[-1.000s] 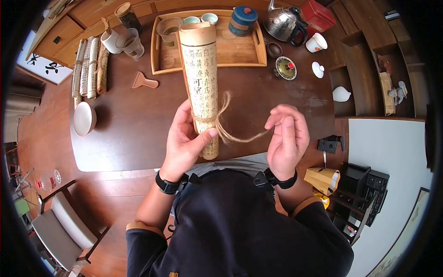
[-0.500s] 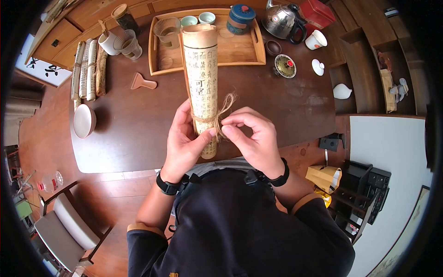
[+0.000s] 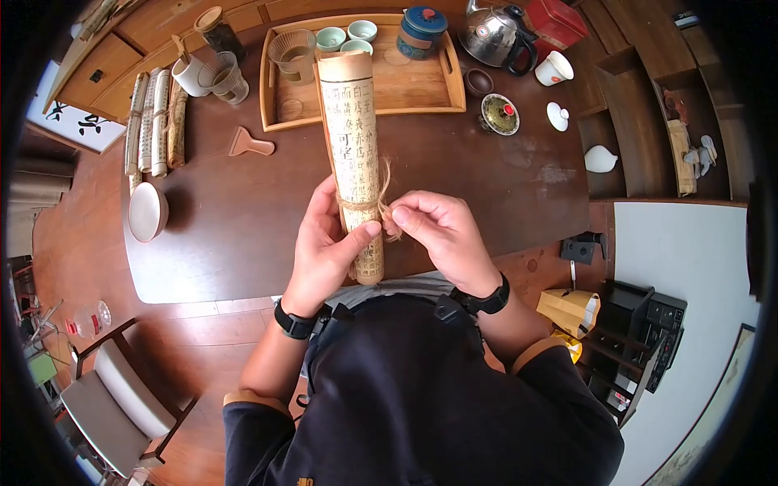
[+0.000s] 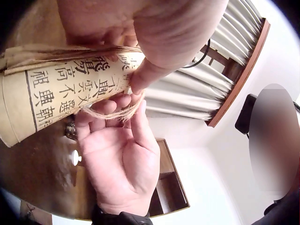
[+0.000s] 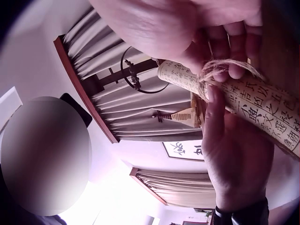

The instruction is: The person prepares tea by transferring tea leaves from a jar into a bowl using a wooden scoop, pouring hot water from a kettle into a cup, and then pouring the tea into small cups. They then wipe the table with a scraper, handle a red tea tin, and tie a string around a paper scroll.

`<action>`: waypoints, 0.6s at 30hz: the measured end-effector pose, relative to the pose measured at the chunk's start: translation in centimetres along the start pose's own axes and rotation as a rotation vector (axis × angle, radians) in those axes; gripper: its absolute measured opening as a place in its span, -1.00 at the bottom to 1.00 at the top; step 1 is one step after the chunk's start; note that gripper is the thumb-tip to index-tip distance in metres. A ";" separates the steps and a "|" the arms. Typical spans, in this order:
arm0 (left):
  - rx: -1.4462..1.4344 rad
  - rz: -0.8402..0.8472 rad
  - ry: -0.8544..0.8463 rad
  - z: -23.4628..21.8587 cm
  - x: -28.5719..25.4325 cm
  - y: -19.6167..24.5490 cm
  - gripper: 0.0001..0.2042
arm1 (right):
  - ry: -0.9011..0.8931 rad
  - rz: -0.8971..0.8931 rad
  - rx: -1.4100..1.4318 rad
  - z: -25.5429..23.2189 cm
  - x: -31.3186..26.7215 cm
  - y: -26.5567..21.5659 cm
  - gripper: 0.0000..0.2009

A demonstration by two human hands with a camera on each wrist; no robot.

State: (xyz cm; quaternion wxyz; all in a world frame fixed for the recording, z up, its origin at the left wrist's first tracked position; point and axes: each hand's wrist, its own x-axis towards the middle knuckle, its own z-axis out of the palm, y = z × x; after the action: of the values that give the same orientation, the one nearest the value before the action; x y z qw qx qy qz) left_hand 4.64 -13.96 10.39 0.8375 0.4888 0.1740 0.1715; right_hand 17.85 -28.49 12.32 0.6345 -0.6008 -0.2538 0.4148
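Observation:
A paper scroll (image 3: 353, 138) printed with dark characters stands nearly upright in front of the person's body. My left hand (image 3: 322, 251) grips its lower part, thumb across the front and fingers behind. Twine (image 3: 356, 205) is wound round the scroll just above that thumb, with a loop and loose ends on the right side. My right hand (image 3: 446, 239) pinches the twine between thumb and fingertips, close beside the scroll. In the left wrist view, the twine strands (image 4: 117, 113) run across the right hand's curled fingers. The right wrist view shows the twine (image 5: 225, 65) bunched near the left thumb.
A wooden tray (image 3: 271, 97) with cups stands at the table's far side. Several tied scrolls (image 3: 156, 121) and a bowl (image 3: 148, 211) lie left, near a small brown scraper-like piece (image 3: 251, 143). A kettle (image 3: 494, 36) and lidded bowl (image 3: 500, 115) stand right.
My right hand has come in from the right to the scroll's side and pinches the twine there. The twine's loop has grown narrower. The left hand keeps its grip.

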 end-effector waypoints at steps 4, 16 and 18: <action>-0.024 -0.015 -0.010 0.0 0.0 0.2 -0.33 | -0.021 0.021 0.064 -0.1 -0.2 -0.4 -0.79; 0.046 0.012 0.015 0.1 0.0 -0.1 -0.34 | 0.049 0.035 -0.015 -0.6 -0.1 0.1 -0.79; 0.052 0.008 0.018 0.2 0.0 0.0 -0.34 | 0.068 0.071 0.015 -0.6 0.0 0.1 -0.79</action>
State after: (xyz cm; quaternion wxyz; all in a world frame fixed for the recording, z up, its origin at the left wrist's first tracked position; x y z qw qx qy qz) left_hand 4.73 -14.13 10.45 0.8222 0.5094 0.1841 0.1748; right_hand 18.29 -28.80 12.15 0.6323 -0.6182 -0.2077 0.4183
